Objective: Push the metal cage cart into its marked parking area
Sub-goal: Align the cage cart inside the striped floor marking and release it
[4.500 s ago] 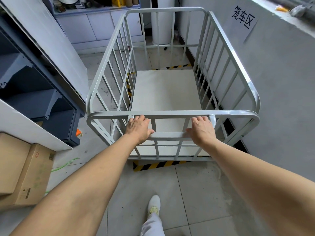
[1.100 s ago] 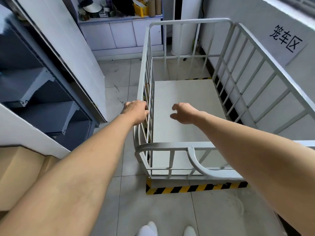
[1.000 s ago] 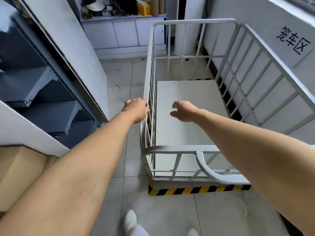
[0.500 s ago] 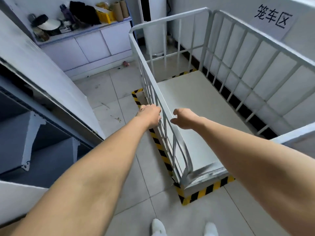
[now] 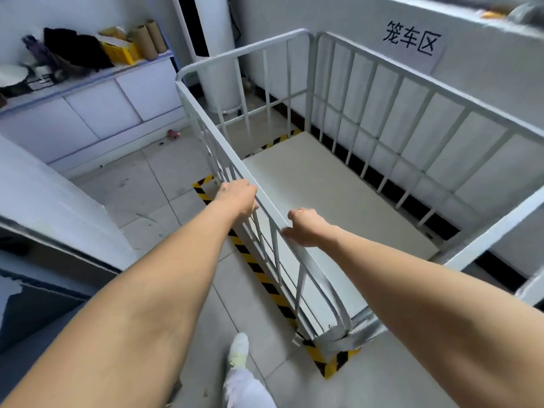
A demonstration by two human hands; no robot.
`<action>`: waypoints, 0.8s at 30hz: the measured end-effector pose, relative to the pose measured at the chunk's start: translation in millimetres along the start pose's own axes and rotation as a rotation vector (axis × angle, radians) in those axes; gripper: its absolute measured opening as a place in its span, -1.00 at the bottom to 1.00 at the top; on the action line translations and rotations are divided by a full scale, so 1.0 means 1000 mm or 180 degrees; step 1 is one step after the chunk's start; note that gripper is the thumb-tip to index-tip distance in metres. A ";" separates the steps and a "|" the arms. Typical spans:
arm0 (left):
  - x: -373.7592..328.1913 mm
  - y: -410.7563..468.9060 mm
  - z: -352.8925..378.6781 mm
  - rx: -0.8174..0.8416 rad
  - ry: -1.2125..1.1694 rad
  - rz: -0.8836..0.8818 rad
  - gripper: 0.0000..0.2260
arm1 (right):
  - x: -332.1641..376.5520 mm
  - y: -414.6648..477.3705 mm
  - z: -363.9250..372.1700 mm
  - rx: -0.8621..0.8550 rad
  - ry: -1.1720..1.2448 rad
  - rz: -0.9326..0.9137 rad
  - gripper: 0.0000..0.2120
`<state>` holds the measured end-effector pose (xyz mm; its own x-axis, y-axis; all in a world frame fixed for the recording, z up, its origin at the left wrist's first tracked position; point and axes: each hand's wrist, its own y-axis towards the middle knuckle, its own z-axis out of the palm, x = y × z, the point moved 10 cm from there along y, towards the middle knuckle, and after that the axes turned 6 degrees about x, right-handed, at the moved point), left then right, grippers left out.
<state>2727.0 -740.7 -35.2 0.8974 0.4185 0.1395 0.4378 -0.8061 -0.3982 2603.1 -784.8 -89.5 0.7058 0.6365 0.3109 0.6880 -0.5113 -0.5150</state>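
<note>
Cage cart [image 5: 323,187] sits by the grey wall [image 5: 485,83], its far side running along it, right beneath the paper sign [image 5: 412,39] with three black characters. Yellow-and-black striped tape [image 5: 259,272] lies on the tiled floor [image 5: 164,178] just outside the cart's near long side, turns the corner at the near end and shows again at the far end, so the cart's pale platform reads as framed by the marking.

Left grip [image 5: 238,198] is on the top rail [image 5: 272,210] of that near long side, fingers curled over the rail and holding it. Right grip [image 5: 306,228] is just inside the same rail, a little nearer the camera, fingers curled, thumb side touching the rail's inner edge; I cannot tell whether it holds the bar or only leans on it. Both forearms reach out across the tape.

One pale shoe [image 5: 239,348] stands on the tiles beside the tape. Off to the left, a low cabinet's tabletop [image 5: 88,76] carries cardboard tubes [image 5: 148,39] and a yellow box [image 5: 120,53]. A white column [image 5: 219,54] rises beyond the cart's far end.
</note>
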 end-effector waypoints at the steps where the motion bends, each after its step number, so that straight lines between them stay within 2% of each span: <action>1: 0.004 0.010 0.002 0.0023 0.0059 0.0083 -0.63 | 0.002 0.008 -0.003 -0.0022 0.0036 0.0073 -0.56; 8: 0.034 0.081 0.008 0.0132 0.0354 0.0787 -0.46 | 0.009 0.049 0.003 -0.0119 0.0519 0.0718 -0.61; 16: 0.025 0.114 0.026 0.0225 0.0553 0.1331 -0.37 | -0.015 0.026 0.042 0.0044 0.0828 0.1190 -0.59; 20: 0.016 0.118 0.039 0.0277 0.0512 0.1459 -0.33 | -0.019 0.003 0.060 -0.0318 0.1079 0.1501 -0.52; 24: 0.016 0.121 0.041 0.0192 0.0583 0.1426 -0.40 | -0.018 -0.002 0.057 -0.0741 0.0648 0.1508 -0.56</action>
<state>2792.4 -814.4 -118.2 0.9940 -0.0490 0.0974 0.0072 -0.8622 -0.5066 2579.3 -761.9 -139.7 0.9490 0.1940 0.2483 0.2909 -0.8426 -0.4532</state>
